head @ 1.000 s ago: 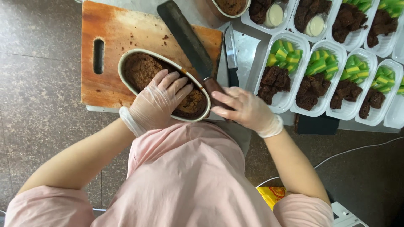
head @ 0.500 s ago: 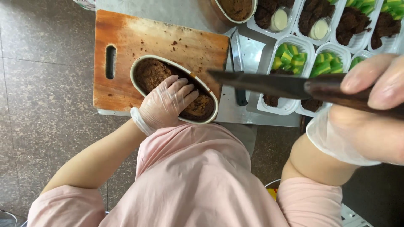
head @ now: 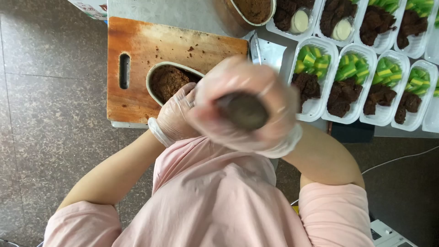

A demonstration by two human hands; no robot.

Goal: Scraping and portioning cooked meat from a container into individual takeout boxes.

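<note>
An oval pan of dark brown cake (head: 168, 80) sits on a wooden cutting board (head: 151, 45). My gloved left hand (head: 176, 114) rests on the near end of the pan and covers part of the cake. My gloved right hand (head: 244, 107) is raised close to the camera and blurred, fist closed round a dark knife handle (head: 242, 110) whose butt points at the lens. The blade is hidden behind the hand.
White plastic trays (head: 315, 107) with brown cake pieces and green-yellow layered slices stand in rows at the right. Another oval pan of brown cake (head: 254, 9) sits at the top. A metal tabletop (head: 183, 13) carries everything; mottled floor (head: 50, 114) lies to the left.
My right hand lifted the knife off the board, swung it right, then brought it up toward the camera, handle end facing the lens. My left hand stayed on the cake pan.
</note>
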